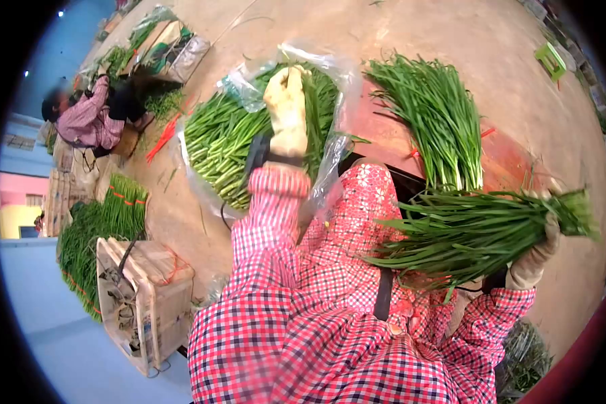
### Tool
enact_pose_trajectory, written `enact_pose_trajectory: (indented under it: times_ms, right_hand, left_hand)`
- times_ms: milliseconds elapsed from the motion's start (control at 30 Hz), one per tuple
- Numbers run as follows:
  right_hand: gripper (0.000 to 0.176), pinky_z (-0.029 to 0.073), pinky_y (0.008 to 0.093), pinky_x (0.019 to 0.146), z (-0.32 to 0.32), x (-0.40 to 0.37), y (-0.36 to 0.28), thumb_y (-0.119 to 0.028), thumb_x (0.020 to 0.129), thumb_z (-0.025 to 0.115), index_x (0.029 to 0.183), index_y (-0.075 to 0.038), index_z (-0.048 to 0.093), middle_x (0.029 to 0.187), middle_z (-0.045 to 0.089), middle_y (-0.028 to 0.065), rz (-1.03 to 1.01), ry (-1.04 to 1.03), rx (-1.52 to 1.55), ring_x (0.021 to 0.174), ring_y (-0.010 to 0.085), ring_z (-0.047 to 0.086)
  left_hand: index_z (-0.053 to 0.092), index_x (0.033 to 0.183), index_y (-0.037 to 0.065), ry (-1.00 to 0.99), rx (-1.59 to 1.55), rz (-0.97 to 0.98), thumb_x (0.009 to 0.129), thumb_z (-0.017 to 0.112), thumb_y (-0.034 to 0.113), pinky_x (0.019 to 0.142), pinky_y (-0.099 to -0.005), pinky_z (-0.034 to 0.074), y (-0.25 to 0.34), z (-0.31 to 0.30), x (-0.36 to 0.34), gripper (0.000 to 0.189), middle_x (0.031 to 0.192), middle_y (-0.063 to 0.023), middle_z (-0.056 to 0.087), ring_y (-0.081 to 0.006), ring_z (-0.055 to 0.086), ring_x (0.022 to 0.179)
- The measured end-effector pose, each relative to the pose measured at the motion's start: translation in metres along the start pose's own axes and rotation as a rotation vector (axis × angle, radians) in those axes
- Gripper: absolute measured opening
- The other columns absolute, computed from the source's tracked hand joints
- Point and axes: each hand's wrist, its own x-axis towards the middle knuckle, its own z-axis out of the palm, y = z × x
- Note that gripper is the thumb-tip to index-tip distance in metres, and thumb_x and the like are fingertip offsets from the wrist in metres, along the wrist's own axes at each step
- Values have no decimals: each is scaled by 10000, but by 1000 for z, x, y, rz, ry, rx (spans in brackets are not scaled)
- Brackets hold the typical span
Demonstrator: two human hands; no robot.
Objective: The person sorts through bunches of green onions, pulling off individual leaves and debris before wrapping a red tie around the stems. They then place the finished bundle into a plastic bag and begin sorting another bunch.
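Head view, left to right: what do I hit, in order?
Co-worker → left hand on the bagged greens → loose greens pile → right hand holding a bundle.

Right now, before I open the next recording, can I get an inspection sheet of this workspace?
Surface: tan floor; a red board lies under the loose pile.
Job's things: plastic bag, open, full of green stalks; loose pile of long leaves; bundle of the same leaves.
Clutter: green stool; cardboard box; red ties on the floor.
Grips: left hand, gloved, lies on the stalks in the bag, grip unclear; right hand, gloved, is closed round the bundle.
Cables: nothing seen for sure; a black strap crosses the lap.
Surroundings: another person sits among greens; tied stacks are nearby.
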Motion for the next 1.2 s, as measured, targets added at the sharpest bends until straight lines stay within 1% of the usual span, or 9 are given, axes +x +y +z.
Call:
enact_pose_trajectory:
  times_ms: [100, 167, 400, 500, 767, 933, 967, 1100, 1200]
  right_hand:
    - [419, 503, 472, 977, 15, -4, 10, -196, 850, 619, 1203, 26, 586, 1168, 646, 188, 101, 179, -69, 1075, 300, 629]
    - [407, 532, 375, 898, 23, 0, 20, -105, 818, 599, 1200, 35, 577, 1094, 673, 180, 54, 252, -254, 976, 260, 655]
    - [422, 568, 273, 773, 71, 12, 43, -62, 826, 628, 1233, 34, 579, 969, 677, 101, 219, 82, -300, 827, 155, 673]
    - [542, 521, 298, 900, 57, 9, 36, -90, 784, 639, 1307, 4, 530, 1160, 647, 82, 239, 48, -305, 1009, 153, 624]
    - [483, 480, 272, 924, 38, -10, 23, -70, 771, 680, 1235, 26, 591, 1125, 675, 94, 145, 94, -335, 1019, 137, 605]
    - [275, 519, 374, 985, -2, -26, 18, -126, 914, 610, 1182, -172, 653, 1245, 638, 58, -101, -12, -711, 1123, 183, 616]
    - [362, 484, 365, 989, 2, -28, 13, -217, 817, 740, 1164, -145, 671, 1050, 701, 21, -155, 77, -651, 1011, 137, 634]
    - [361, 592, 276, 822, -10, -39, -40, -158, 836, 725, 1170, -51, 639, 1067, 689, 91, -232, 92, -511, 972, 158, 679]
    - [294, 598, 277, 759, -1, -34, -78, -143, 826, 751, 1094, -49, 677, 990, 712, 64, -457, 115, -882, 889, 154, 697]
  left_hand:
    - [657, 995, -15, -260, -68, -159, 955, 635, 219, 696, -223, 511, 59, 15, -51, 237, 857, -53, 688, -103, 627, 745]
    - [644, 1031, -11, -492, -513, -330, 952, 646, 230, 689, -224, 513, 56, 31, -88, 254, 864, -50, 684, -98, 634, 755]
    - [633, 1053, 0, -854, -410, -450, 936, 671, 213, 654, -210, 531, 55, 84, -166, 246, 909, -59, 694, -111, 670, 757]
    - [669, 991, 6, -998, -370, -411, 936, 664, 155, 595, -195, 481, 67, 105, -177, 159, 824, -24, 688, -62, 608, 666]
    - [662, 865, 28, -932, -225, -435, 864, 731, 68, 594, -185, 441, 75, 147, -213, 80, 769, 34, 643, -26, 537, 667]
    - [662, 943, 21, -1152, -108, -339, 851, 739, 174, 643, -226, 475, 77, 163, -211, 194, 798, 1, 663, -76, 561, 671]
    - [666, 1000, 10, -1133, -48, -261, 864, 728, 209, 689, -228, 477, 94, 159, -214, 249, 840, -16, 686, -84, 590, 723]
    - [681, 1016, -8, -964, -217, -116, 885, 716, 233, 832, -268, 494, 69, 157, -196, 277, 968, -71, 711, -137, 645, 854]
    - [659, 1047, -54, -1481, -339, -142, 964, 462, 560, 898, -359, 505, 90, 135, -208, 650, 968, -145, 702, -221, 662, 919]
